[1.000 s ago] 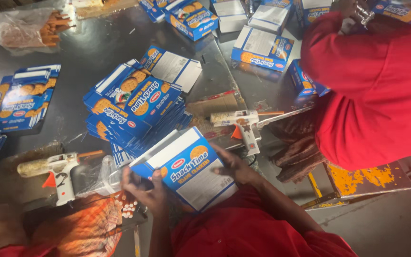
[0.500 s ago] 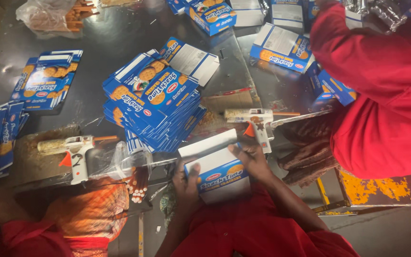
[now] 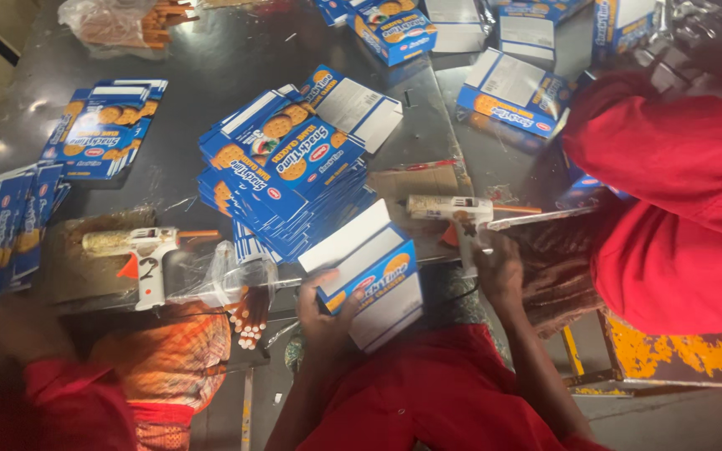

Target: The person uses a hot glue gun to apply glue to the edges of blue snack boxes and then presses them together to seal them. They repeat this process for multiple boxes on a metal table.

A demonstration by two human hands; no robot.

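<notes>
My left hand [image 3: 325, 316] grips a blue and white biscuit carton [image 3: 369, 280], folded into a box with one white flap standing open, held just off the table's near edge. My right hand [image 3: 499, 269] is off the carton and lies at the handle of a pale glue gun [image 3: 449, 209] resting on brown cardboard to the right. Its fingers touch the handle, but whether they close on it is unclear. My red sleeves fill the bottom of the view.
A tall stack of flat blue cartons [image 3: 286, 179] sits mid-table, with more stacks at left [image 3: 98, 129]. A second glue gun [image 3: 139, 250] lies at left. Folded boxes [image 3: 511, 92] stand at the back. A co-worker in red [image 3: 678, 192] is at right, another person's orange garment [image 3: 169, 359] at bottom left.
My right hand has left the carton and moved right to the glue gun. My left hand still holds the carton, now lower and nearer my body.
</notes>
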